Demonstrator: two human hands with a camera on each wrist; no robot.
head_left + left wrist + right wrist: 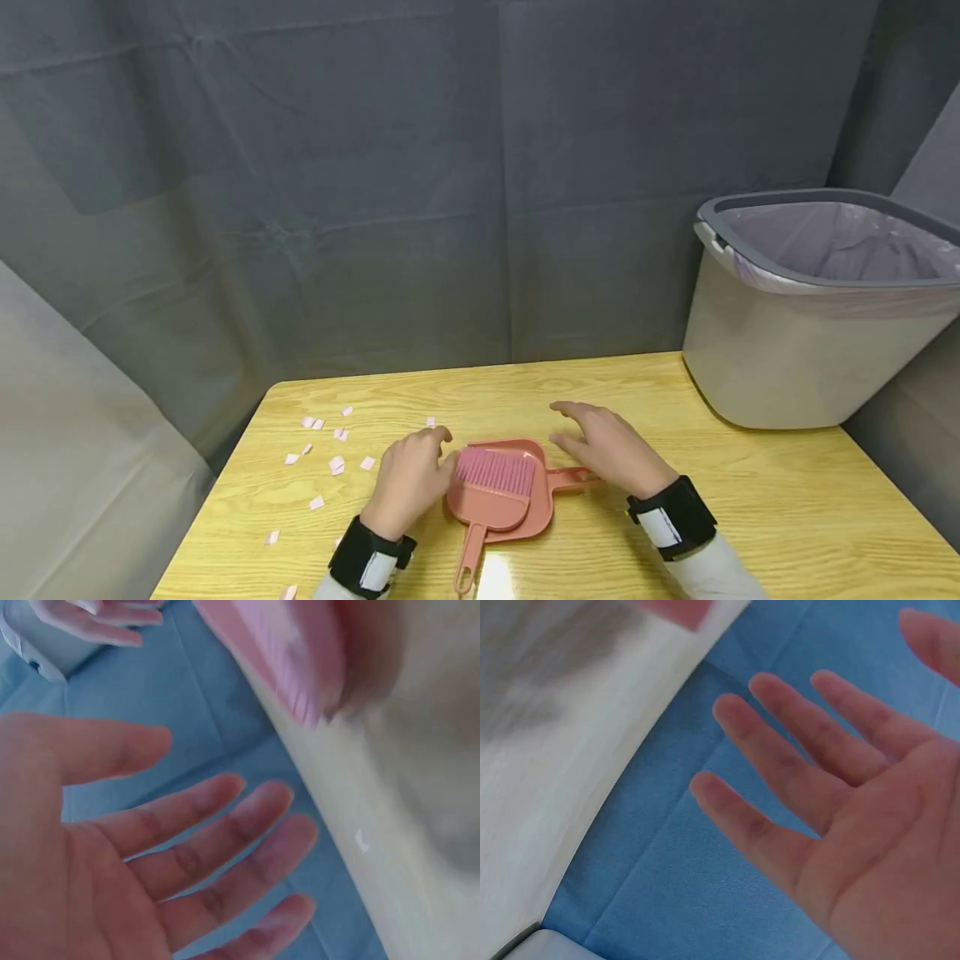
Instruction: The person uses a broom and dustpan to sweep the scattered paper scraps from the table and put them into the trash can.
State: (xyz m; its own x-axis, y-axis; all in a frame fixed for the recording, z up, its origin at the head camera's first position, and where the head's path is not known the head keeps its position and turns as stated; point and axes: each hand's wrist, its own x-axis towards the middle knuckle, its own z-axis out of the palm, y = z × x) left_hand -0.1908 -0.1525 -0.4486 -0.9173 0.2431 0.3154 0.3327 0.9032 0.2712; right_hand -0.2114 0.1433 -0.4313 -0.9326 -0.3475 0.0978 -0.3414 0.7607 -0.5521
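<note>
In the head view a pink hand brush (pixel 491 500) lies on a pink dustpan (pixel 536 518), its bristles toward the back and its handle toward the front edge. The dustpan's handle points right. My left hand (pixel 411 479) hovers just left of the brush, thumb close to its bristles, holding nothing. Over the end of the dustpan handle is my right hand (pixel 611 446), also holding nothing. Both wrist views show the fingers spread and relaxed, on the left hand (pixel 172 855) and the right hand (pixel 840 787) alike. Pink bristles (pixel 277 645) appear blurred in the left wrist view.
Several small pale paper scraps (pixel 337 465) are scattered over the left part of the wooden table (pixel 600 383). A grey bin (pixel 780 350) with a bag liner stands at the back right. Grey cloth (pixel 375 208) hangs behind the table.
</note>
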